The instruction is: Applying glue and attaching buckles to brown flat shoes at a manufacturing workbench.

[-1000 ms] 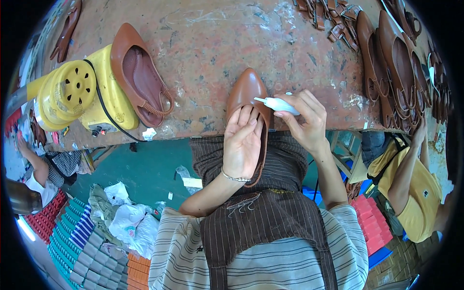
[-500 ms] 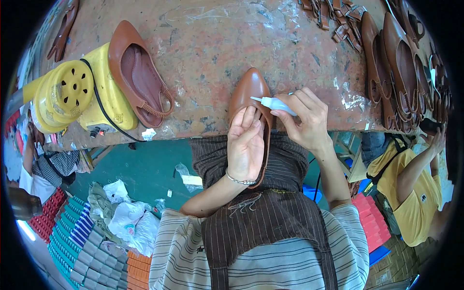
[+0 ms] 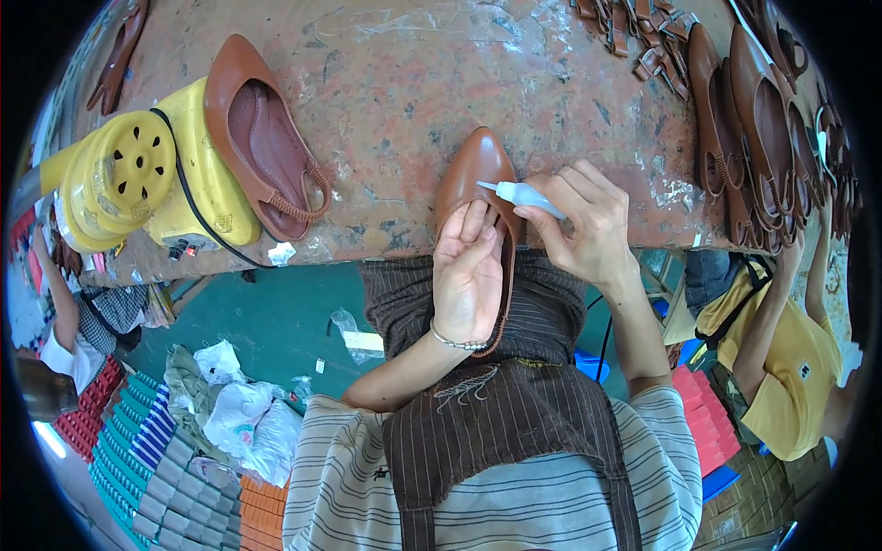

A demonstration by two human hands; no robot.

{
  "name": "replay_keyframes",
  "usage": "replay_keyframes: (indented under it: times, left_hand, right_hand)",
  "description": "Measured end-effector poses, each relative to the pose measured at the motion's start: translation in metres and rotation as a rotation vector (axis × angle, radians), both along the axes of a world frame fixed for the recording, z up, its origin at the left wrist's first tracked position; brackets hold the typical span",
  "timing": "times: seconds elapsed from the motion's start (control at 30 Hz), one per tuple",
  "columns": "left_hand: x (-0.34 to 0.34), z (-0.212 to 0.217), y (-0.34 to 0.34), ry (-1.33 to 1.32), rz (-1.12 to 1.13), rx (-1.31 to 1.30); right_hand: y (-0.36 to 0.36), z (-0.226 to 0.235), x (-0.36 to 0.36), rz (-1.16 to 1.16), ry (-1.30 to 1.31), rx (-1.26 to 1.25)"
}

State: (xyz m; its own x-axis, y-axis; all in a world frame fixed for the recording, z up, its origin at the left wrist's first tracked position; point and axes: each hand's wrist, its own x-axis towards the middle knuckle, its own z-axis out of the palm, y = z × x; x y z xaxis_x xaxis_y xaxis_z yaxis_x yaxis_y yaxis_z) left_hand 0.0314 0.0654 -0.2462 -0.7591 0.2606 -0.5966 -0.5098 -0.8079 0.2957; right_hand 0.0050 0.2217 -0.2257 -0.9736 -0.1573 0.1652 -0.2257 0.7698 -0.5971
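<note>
At the table's near edge a brown pointed slingback shoe (image 3: 480,165) lies with its toe away from me. My left hand (image 3: 467,275), palm up, has its fingertips inside the shoe's opening and thumb folded over, gripping the shoe. Between the thumb and fingers of my right hand (image 3: 588,220) is a small pale-blue squeeze bottle (image 3: 528,196) with a thin nozzle. Its tip points left, at the shoe's upper just above the opening; whether it touches I cannot tell. The shoe's elastic back strap hangs over my lap beside my left wrist.
Another brown slingback shoe (image 3: 266,147) leans on a yellow machine (image 3: 197,174) at the left. Several brown shoes (image 3: 749,119) stand at the right, near loose brown straps (image 3: 648,41). A person in yellow (image 3: 781,367) is at the right; plastic bags (image 3: 253,418) lie lower left.
My right hand and the bottle have shifted very slightly; my left hand and the shoe stay in place. The person in yellow at the right has reached an arm up toward the table.
</note>
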Motion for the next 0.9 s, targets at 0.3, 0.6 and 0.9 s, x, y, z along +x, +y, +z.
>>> replay_keyframes:
  times: [0.3,0.6,0.9]
  left_hand:
    - [0.001,0.001,0.000,-0.010,0.015,0.007]
    - [-0.002,0.000,0.000,0.005,0.014,0.017]
    - [0.006,-0.021,-0.007,0.152,-0.015,0.097]
  right_hand:
    - [0.000,0.003,-0.001,0.010,-0.001,-0.004]
    - [0.009,0.004,-0.002,0.010,-0.038,-0.037]
    - [0.014,-0.045,-0.050,-0.262,0.173,-0.258]
